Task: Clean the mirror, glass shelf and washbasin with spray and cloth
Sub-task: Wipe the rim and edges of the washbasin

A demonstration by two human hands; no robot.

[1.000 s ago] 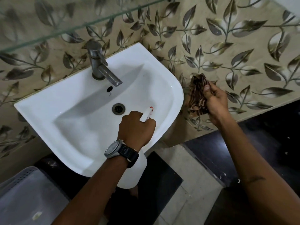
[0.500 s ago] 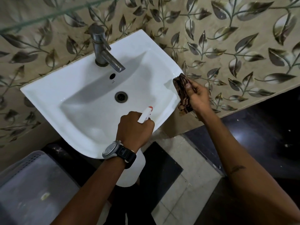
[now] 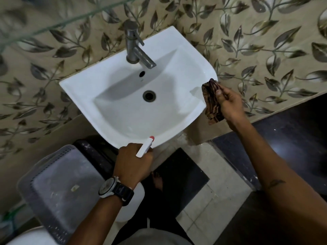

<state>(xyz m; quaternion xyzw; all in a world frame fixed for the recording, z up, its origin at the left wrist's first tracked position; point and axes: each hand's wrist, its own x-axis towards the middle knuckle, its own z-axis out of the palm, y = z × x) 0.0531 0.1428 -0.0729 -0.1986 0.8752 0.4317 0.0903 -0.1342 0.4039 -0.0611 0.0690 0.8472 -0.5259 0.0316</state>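
A white washbasin (image 3: pixel 113 89) hangs on the leaf-patterned wall, with a steel tap (image 3: pixel 136 48) at its back and a round drain (image 3: pixel 149 96) in the bowl. My left hand (image 3: pixel 133 163) grips a white spray bottle whose red-tipped nozzle (image 3: pixel 146 145) points over the basin's front rim. The bottle's body is hidden under my wrist. My right hand (image 3: pixel 230 105) holds a bunched brown striped cloth (image 3: pixel 211 101) at the basin's right edge. The glass shelf's edge (image 3: pixel 58 23) runs across the top left. The mirror is out of view.
A grey perforated plastic lid or bin (image 3: pixel 58 190) sits low at the left, beside the basin's pedestal. Below lie pale floor tiles (image 3: pixel 208 206), a dark mat (image 3: pixel 182 175) and a dark polished floor (image 3: pixel 292 138) at the right.
My left hand with the spray bottle has drawn back from over the bowl to the front rim. My right hand has brought the cloth from beside the wall to the basin's right edge.
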